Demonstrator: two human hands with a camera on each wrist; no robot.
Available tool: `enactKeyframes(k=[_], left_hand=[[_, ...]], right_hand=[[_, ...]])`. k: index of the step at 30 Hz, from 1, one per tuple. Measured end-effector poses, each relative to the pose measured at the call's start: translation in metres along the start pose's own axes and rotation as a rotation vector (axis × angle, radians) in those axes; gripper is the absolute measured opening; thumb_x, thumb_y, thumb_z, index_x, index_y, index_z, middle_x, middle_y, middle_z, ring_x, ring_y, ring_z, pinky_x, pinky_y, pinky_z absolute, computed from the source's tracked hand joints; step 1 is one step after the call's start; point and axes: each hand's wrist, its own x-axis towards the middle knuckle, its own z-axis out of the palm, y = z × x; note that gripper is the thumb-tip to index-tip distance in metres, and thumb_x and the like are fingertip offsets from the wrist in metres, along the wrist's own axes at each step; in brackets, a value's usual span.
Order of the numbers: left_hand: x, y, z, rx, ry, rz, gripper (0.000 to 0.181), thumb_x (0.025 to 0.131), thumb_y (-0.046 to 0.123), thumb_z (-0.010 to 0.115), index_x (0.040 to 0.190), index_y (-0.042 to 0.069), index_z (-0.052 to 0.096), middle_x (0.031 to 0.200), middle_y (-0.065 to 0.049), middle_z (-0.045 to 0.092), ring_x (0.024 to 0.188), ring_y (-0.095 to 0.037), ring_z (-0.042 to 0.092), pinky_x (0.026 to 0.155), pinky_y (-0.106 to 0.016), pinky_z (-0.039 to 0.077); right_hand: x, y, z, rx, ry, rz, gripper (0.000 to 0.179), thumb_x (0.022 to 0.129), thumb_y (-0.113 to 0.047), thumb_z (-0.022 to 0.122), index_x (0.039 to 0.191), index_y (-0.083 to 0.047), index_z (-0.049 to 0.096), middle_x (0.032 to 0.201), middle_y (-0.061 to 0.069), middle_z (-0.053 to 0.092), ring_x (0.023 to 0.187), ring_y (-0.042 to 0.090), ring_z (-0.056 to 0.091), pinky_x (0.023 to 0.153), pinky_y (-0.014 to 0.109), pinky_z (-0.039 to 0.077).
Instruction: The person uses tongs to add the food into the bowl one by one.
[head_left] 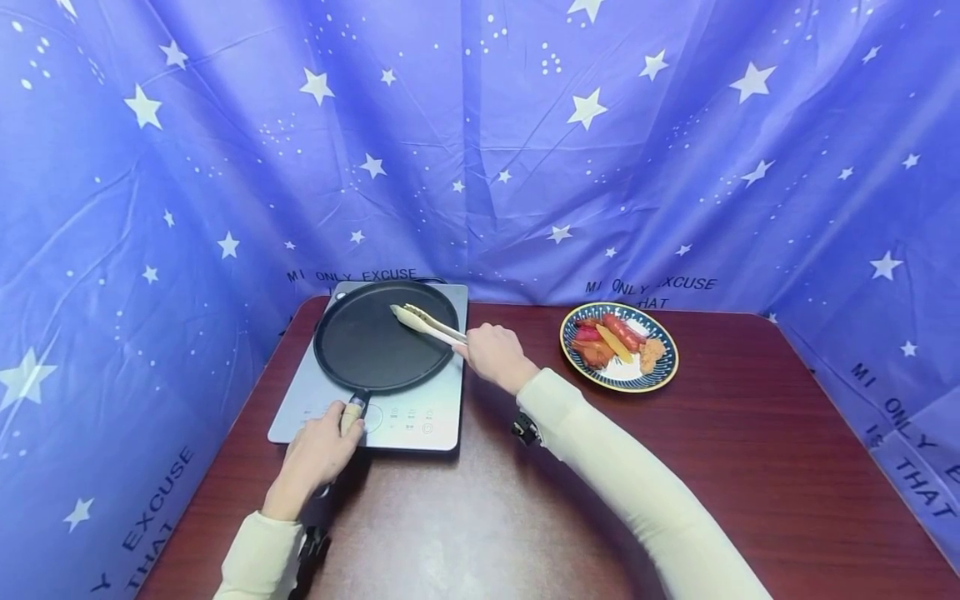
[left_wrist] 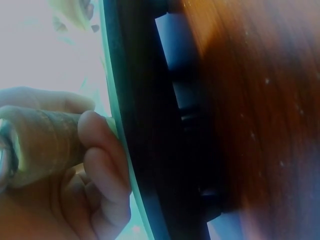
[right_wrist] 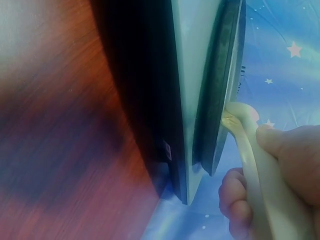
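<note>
A round black flat pan (head_left: 375, 346) lies on a silver induction cooker (head_left: 435, 400). My left hand (head_left: 318, 450) grips its wood-coloured handle (head_left: 350, 417); in the left wrist view the fingers curl round this handle (left_wrist: 47, 142) near the cooker's edge. With my right hand (head_left: 497, 357) I hold pale kitchen tongs (head_left: 438, 328), which reach leftward over the pan's right half, tips close above its surface. Seen from the right wrist, thumb and fingers wrap the tongs (right_wrist: 252, 165) beside the pan's rim. Whether the tips pinch anything, I cannot tell.
Right of the cooker, a blue-patterned plate (head_left: 652, 383) with a yellow rim bears a sausage (head_left: 624, 331), a yellow strip (head_left: 614, 343), a browned crumbly piece (head_left: 652, 356) and other food. A star-printed blue curtain (head_left: 517, 192) encloses the dark red table (head_left: 720, 433).
</note>
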Motion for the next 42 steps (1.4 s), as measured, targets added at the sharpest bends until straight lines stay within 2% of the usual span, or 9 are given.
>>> enactKeyframes(k=[6, 11, 16, 42], left_hand=[[0.000, 0.001, -0.001, -0.008, -0.005, 0.000, 0.037, 0.091, 0.034, 0.052, 0.114, 0.005, 0.050, 0.071, -0.011, 0.054, 0.062, -0.026, 0.053, 0.054, -0.039, 0.039], [-0.001, 0.002, -0.002, -0.008, -0.007, -0.007, 0.038, 0.090, 0.034, 0.052, 0.114, 0.005, 0.050, 0.072, -0.011, 0.054, 0.063, -0.026, 0.053, 0.054, -0.039, 0.039], [0.000, 0.003, -0.002, -0.001, 0.011, 0.001, 0.037, 0.090, 0.034, 0.052, 0.113, 0.005, 0.051, 0.072, -0.012, 0.055, 0.064, -0.028, 0.054, 0.055, -0.041, 0.040], [-0.001, 0.002, 0.000, -0.017, 0.015, 0.002, 0.039, 0.090, 0.034, 0.053, 0.115, 0.005, 0.051, 0.071, -0.011, 0.056, 0.062, -0.027, 0.053, 0.054, -0.039, 0.039]], right_hand=[[0.004, -0.001, 0.001, -0.006, -0.011, 0.020, 0.043, 0.094, -0.045, 0.051, 0.069, -0.011, 0.059, 0.063, 0.006, 0.056, 0.058, 0.026, 0.060, 0.054, 0.043, 0.048], [0.008, -0.001, 0.001, -0.011, -0.007, 0.006, 0.043, 0.095, -0.045, 0.051, 0.069, -0.011, 0.061, 0.064, 0.006, 0.057, 0.058, 0.026, 0.060, 0.053, 0.042, 0.048], [0.013, -0.001, 0.000, -0.020, 0.000, 0.006, 0.043, 0.095, -0.044, 0.051, 0.070, -0.011, 0.061, 0.064, 0.006, 0.058, 0.059, 0.025, 0.060, 0.054, 0.042, 0.048], [0.035, -0.004, 0.000, -0.009, -0.034, 0.040, 0.041, 0.096, -0.043, 0.050, 0.074, -0.010, 0.063, 0.080, 0.011, 0.064, 0.072, 0.027, 0.064, 0.059, 0.042, 0.050]])
